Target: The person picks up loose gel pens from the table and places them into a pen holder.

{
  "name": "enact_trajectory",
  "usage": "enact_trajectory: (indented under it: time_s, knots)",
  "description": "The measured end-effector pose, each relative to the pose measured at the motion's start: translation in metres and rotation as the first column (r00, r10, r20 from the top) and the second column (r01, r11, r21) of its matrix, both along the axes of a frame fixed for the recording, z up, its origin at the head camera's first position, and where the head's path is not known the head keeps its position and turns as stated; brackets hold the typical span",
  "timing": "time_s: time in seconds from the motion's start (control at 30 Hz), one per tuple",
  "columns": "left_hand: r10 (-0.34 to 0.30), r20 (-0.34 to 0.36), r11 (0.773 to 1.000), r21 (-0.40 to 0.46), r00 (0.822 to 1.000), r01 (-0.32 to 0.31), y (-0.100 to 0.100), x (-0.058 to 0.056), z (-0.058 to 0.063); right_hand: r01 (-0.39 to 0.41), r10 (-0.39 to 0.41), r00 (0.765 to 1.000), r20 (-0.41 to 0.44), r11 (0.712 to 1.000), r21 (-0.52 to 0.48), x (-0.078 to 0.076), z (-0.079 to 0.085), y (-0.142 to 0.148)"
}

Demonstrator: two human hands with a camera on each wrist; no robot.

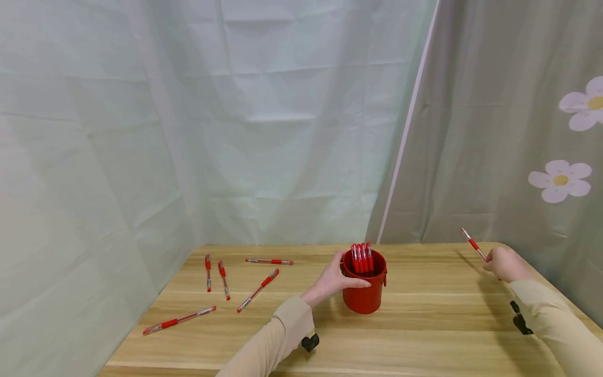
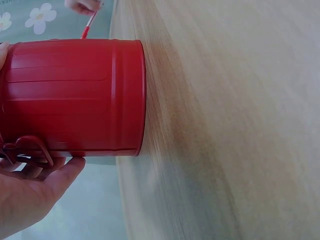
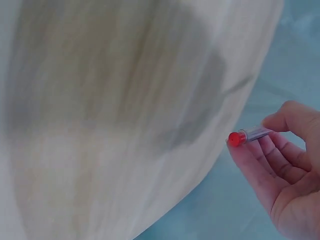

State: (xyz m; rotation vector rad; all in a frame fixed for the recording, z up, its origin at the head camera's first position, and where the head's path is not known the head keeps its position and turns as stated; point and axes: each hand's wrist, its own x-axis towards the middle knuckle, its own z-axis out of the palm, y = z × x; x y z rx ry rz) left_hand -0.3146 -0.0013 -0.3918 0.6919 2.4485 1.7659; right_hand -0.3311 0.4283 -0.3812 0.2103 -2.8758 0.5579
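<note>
A small red metal bucket (image 1: 363,297) stands upright on the wooden table, with several red gel pens (image 1: 362,259) bunched inside and rising above its rim. My left hand (image 1: 333,280) grips the bucket from its left side, thumb across the front near the rim. In the left wrist view, the fingers are spread around the bucket (image 2: 75,95) beside its handle loop. Off to the right, my right hand (image 1: 507,265) pinches one red gel pen (image 1: 473,243) above the table, its far end pointing up and left. The right wrist view shows the pen (image 3: 252,134) between thumb and fingers.
Several more red pens lie scattered on the left of the table, including one (image 1: 179,320) near the front and one (image 1: 269,261) toward the back. A pale curtain (image 1: 292,131) hangs behind the table, with a grey flowered curtain (image 1: 471,131) at right.
</note>
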Motion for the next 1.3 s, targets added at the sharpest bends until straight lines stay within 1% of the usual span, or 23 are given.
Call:
enact_trajectory:
  time_s: [0.1,0.23,0.33,0.47,0.73,0.87,0.9,0.97,1.1,1.27,1.3]
  knots:
    - [0.0,-0.007,1.0,-0.004,1.0,0.0,0.0,0.0,0.001,-0.008,0.007,0.999,-0.041,0.999,-0.036,-0.004,0.003,-0.01]
    - [-0.011,-0.013,1.0,0.003,1.0,0.011,0.0,-0.001,0.001,-0.016,0.006,0.997,-0.077,0.991,-0.135,-0.007,0.005,-0.024]
    - [-0.015,-0.01,1.0,0.008,1.0,0.015,0.0,-0.001,0.0,-0.02,0.006,0.998,-0.065,0.974,-0.226,-0.007,0.011,-0.036]
    - [-0.017,-0.004,1.0,0.015,1.0,0.017,0.0,-0.002,0.0,-0.038,0.027,0.999,-0.04,0.952,-0.305,-0.007,0.017,-0.051]
    - [-0.015,0.0,1.0,0.016,1.0,0.015,0.0,-0.002,0.0,-0.119,0.108,0.993,-0.052,0.918,-0.377,-0.006,0.029,-0.081]
    - [-0.022,0.008,0.999,0.035,1.0,0.021,0.0,-0.002,0.0,-0.151,0.137,0.989,-0.064,0.889,-0.433,-0.006,0.035,-0.096]
    - [-0.025,0.008,0.999,0.042,1.0,0.024,0.0,-0.002,0.0,-0.156,0.138,0.988,-0.072,0.884,-0.441,-0.006,0.037,-0.1]
    - [-0.031,0.006,0.998,0.053,0.999,0.031,0.001,-0.003,0.0,-0.162,0.131,0.986,-0.099,0.883,-0.442,-0.006,0.039,-0.106]
    - [-0.032,-0.001,0.998,0.049,1.0,0.032,0.001,-0.003,0.0,-0.156,0.105,0.984,-0.143,0.897,-0.415,-0.005,0.042,-0.115]
    - [-0.026,0.0,0.999,0.037,1.0,0.026,0.0,-0.002,0.0,-0.185,0.121,0.975,-0.187,0.908,-0.375,-0.006,0.042,-0.12]
    - [-0.024,-0.001,0.999,0.034,1.0,0.024,0.0,-0.002,0.0,-0.192,0.127,0.974,-0.189,0.906,-0.378,-0.006,0.042,-0.121]
